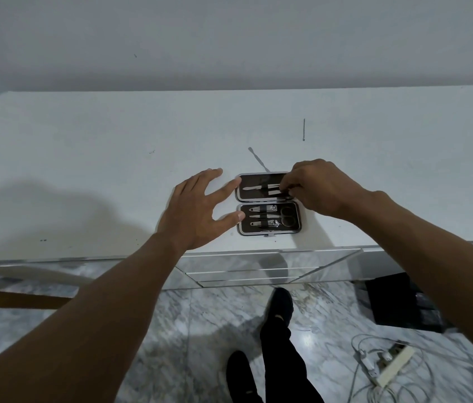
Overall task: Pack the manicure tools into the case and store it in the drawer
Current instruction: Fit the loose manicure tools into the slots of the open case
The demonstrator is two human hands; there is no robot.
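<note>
An open manicure case (pixel 296 219) with a dark lining lies near the front edge of the white dresser top (pixel 113 170). Its near half holds two nail clippers (pixel 261 216) and small scissors (pixel 286 217). The far half holds slim metal tools (pixel 258 187). My left hand (pixel 197 210) rests spread against the case's left side, index finger and thumb touching its rim. My right hand (pixel 319 187) pinches the right end of a slim tool in the far half. Two loose tools lie behind the case: a thin pusher (pixel 255 158) and a straight pick (pixel 304 129).
Mirrored drawer fronts (pixel 258 269) are closed below the dresser's front edge. A wall stands behind the dresser. On the marble floor are my legs and shoes (pixel 279 309), a black box (pixel 404 303) at right, and a power strip with tangled cables (pixel 389 365).
</note>
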